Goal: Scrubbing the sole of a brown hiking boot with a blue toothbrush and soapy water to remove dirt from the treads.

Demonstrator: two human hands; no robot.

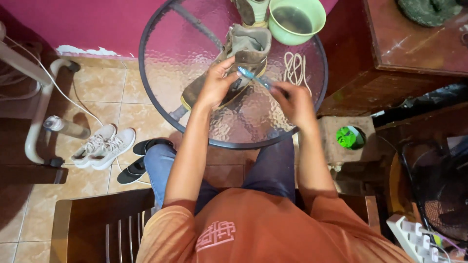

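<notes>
Brown and scuffed, a high-topped boot (239,63) lies on its side on the round glass worktop (165,63), its opening turned toward the far edge and its sole toward the person. The left hand (214,85) is curled around the boot's near side, thumb and fingers pressing on the leather and holding it. The right hand (292,102) is pinched around the handle of a blue toothbrush (253,78), whose bristle end rests against the boot just beside the left hand's fingertips. A coil of pale laces (294,68) lies loose on the glass just right of the boot. Beyond it, at the worktop's far edge, stands a green bowl (297,19) holding dark water, and beside that the toe of a second boot (253,10), cut off by the frame. The person sits on a wooden chair (97,224), in an orange shirt (253,229) and blue jeans (273,168), knees under the glass. On the tiled floor (97,87) to the left are a pair of white sneakers (105,146), black slippers (141,158) and a clear bottle (66,126) lying near a white pipe frame (39,112). To the right, a small stool carries a green lid (347,137), near a dark wooden cabinet (404,44).
</notes>
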